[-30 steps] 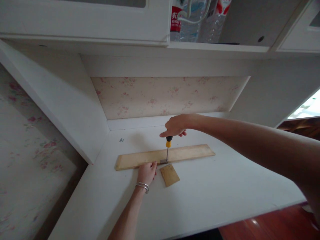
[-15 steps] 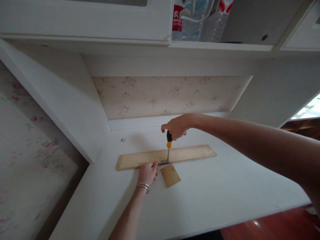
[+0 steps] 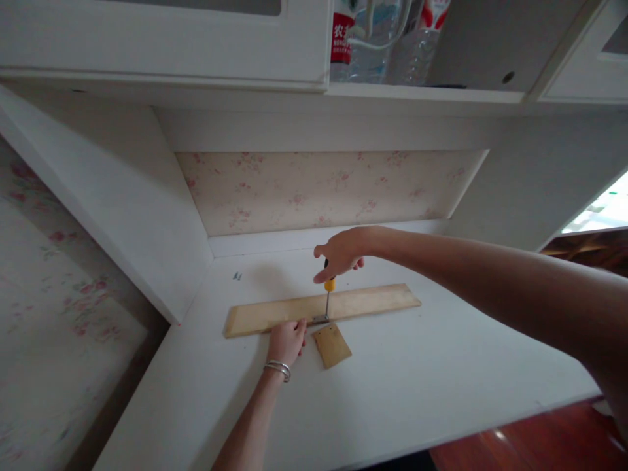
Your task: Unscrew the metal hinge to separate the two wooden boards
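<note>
A long, pale wooden board (image 3: 373,299) lies flat on the white tabletop. At its near edge sits a small metal hinge (image 3: 320,319). My right hand (image 3: 341,254) is closed around a black and yellow screwdriver (image 3: 330,285), which stands nearly upright with its tip down at the hinge. The palm and fingers hide most of the handle. Just left of the hinge, my left hand (image 3: 288,339) grips the board's near edge, fingers closed. A small square wooden piece (image 3: 333,347) with holes along one edge lies below the hinge, close to the board.
Several small screws (image 3: 237,276) lie on the white tabletop (image 3: 392,386) behind the board's left end. A side panel (image 3: 132,216) rises at the left. Overhead, a shelf (image 3: 422,93) holds plastic bottles (image 3: 375,46) and a white cable.
My right hand has shifted its grip on the screwdriver, with thumb and fingers lower and covering more of the handle. My left hand and the board stay in place; the view has shifted slightly.
</note>
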Tool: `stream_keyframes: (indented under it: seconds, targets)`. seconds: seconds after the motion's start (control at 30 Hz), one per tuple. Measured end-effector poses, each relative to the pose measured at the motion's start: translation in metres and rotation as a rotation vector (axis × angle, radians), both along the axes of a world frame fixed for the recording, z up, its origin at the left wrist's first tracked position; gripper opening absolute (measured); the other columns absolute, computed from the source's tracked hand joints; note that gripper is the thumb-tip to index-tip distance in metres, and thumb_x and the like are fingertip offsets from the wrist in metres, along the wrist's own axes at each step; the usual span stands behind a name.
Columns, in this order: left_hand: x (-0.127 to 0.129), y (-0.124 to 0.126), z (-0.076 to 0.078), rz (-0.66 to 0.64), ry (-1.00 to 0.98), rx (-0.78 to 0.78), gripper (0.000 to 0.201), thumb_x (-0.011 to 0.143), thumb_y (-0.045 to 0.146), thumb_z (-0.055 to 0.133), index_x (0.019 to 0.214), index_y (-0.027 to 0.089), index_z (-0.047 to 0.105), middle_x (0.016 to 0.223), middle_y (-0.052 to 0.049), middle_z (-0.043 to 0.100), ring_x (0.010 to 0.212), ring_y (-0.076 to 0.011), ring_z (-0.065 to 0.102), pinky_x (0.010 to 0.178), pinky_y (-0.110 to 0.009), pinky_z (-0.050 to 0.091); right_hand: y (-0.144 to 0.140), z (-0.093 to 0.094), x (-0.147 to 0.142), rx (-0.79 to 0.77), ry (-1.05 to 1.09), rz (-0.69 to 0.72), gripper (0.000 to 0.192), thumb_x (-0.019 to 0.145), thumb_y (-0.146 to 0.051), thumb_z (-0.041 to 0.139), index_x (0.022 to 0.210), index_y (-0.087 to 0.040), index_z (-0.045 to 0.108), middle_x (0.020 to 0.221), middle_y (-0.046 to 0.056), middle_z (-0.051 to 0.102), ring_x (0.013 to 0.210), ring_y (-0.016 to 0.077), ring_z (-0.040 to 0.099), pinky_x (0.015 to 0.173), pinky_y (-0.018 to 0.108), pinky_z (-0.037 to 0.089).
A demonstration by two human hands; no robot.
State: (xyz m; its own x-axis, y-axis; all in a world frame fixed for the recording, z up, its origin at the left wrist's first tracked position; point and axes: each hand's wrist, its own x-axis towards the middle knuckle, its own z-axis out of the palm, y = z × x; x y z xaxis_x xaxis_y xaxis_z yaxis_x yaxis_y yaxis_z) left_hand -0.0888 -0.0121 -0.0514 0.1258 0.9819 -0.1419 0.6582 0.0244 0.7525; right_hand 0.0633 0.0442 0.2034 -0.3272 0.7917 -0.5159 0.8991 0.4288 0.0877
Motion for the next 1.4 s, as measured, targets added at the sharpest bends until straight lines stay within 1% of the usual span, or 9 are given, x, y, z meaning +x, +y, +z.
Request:
stream_keyframes:
  seconds: [0.13, 0.27, 0.43, 0.63, 0.77, 0.93, 1.13, 1.3, 1.4]
  targets:
    - [0.0, 0.0, 0.0, 0.001, -0.002, 0.006, 0.059, 0.084, 0.056, 0.024, 0.068, 0.014, 0.062, 0.055, -0.003, 0.061, 0.041, -0.0121, 0.054, 0.043, -0.022, 0.036, 0.0, -0.001, 0.0, -0.004, -0.059, 0.037, 0.051, 0.079, -0.049, 0.049, 0.109, -0.01, 0.058, 0.079, 0.012, 0.063, 0.053, 0.017, 0.058, 0.056, 0.033, 0.042]
    - [0.0, 0.001, -0.002, 0.001, 0.019, -0.008, 0.057, 0.084, 0.055, 0.024, 0.069, 0.014, 0.061, 0.056, -0.003, 0.062, 0.041, -0.0117, 0.054, 0.043, -0.022, 0.035, 0.0, 0.0, 0.001, -0.02, 0.071, 0.113, 0.079, 0.064, -0.048, 0.067, 0.131, -0.02, 0.038, 0.097, 0.01, 0.062, 0.06, 0.0162, 0.058, 0.055, 0.029, 0.042]
    - [0.0, 0.002, -0.005, -0.001, 0.016, 0.008, 0.057, 0.085, 0.055, 0.024, 0.068, 0.014, 0.061, 0.057, -0.003, 0.062, 0.04, -0.011, 0.053, 0.043, -0.021, 0.035, 0.003, 0.0, -0.001, 0.052, -0.138, 0.011, 0.06, 0.079, -0.06, 0.038, 0.087, -0.008, 0.066, 0.064, 0.011, 0.062, 0.056, 0.0196, 0.058, 0.058, 0.034, 0.04]
    - [0.0, 0.002, -0.005, -0.001, 0.013, 0.028, 0.057, 0.085, 0.054, 0.025, 0.067, 0.014, 0.061, 0.055, -0.004, 0.061, 0.04, -0.0113, 0.053, 0.043, -0.022, 0.036, 0.004, -0.002, 0.007, 0.066, 0.037, 0.155, 0.071, 0.062, -0.052, 0.066, 0.122, -0.017, 0.048, 0.092, 0.01, 0.063, 0.061, 0.017, 0.057, 0.056, 0.03, 0.039]
    - [0.0, 0.002, -0.004, -0.007, 0.014, 0.029, 0.057, 0.085, 0.054, 0.025, 0.066, 0.014, 0.061, 0.055, -0.004, 0.061, 0.041, -0.0118, 0.054, 0.043, -0.022, 0.036, 0.003, -0.003, 0.007, 0.023, -0.105, -0.005, 0.063, 0.074, -0.066, 0.043, 0.094, -0.01, 0.064, 0.072, 0.012, 0.063, 0.059, 0.0196, 0.057, 0.056, 0.033, 0.039]
    - [0.0, 0.001, -0.005, -0.001, 0.005, 0.016, 0.056, 0.084, 0.054, 0.025, 0.067, 0.014, 0.061, 0.055, -0.004, 0.061, 0.04, -0.0114, 0.053, 0.042, -0.021, 0.035, 0.003, -0.004, 0.007, 0.127, 0.047, 0.251, 0.064, 0.066, -0.053, 0.063, 0.118, -0.018, 0.051, 0.089, 0.01, 0.064, 0.069, 0.0197, 0.058, 0.059, 0.03, 0.038]
    - [0.0, 0.002, -0.007, 0.007, 0.025, 0.025, 0.057, 0.085, 0.054, 0.025, 0.066, 0.014, 0.061, 0.055, -0.003, 0.061, 0.041, -0.011, 0.053, 0.043, -0.021, 0.035, -0.001, -0.003, 0.005, 0.074, -0.08, 0.04, 0.061, 0.081, -0.059, 0.035, 0.104, -0.01, 0.061, 0.074, 0.012, 0.063, 0.058, 0.0202, 0.057, 0.057, 0.034, 0.039]
    - [0.0, 0.002, -0.007, 0.003, 0.03, 0.024, 0.056, 0.085, 0.054, 0.025, 0.066, 0.015, 0.061, 0.054, -0.003, 0.061, 0.04, -0.0111, 0.053, 0.043, -0.021, 0.035, -0.002, -0.003, 0.009, 0.001, 0.041, 0.109, 0.079, 0.066, -0.055, 0.061, 0.132, -0.02, 0.036, 0.088, 0.008, 0.064, 0.059, 0.0168, 0.057, 0.057, 0.031, 0.04]
    - [0.0, 0.002, -0.007, 0.006, 0.029, 0.014, 0.057, 0.085, 0.055, 0.025, 0.068, 0.015, 0.062, 0.055, -0.003, 0.061, 0.041, -0.0112, 0.053, 0.042, -0.021, 0.034, -0.003, -0.002, 0.009, -0.001, -0.064, -0.023, 0.069, 0.073, -0.065, 0.046, 0.114, -0.011, 0.055, 0.075, 0.011, 0.064, 0.054, 0.0178, 0.056, 0.057, 0.033, 0.04]
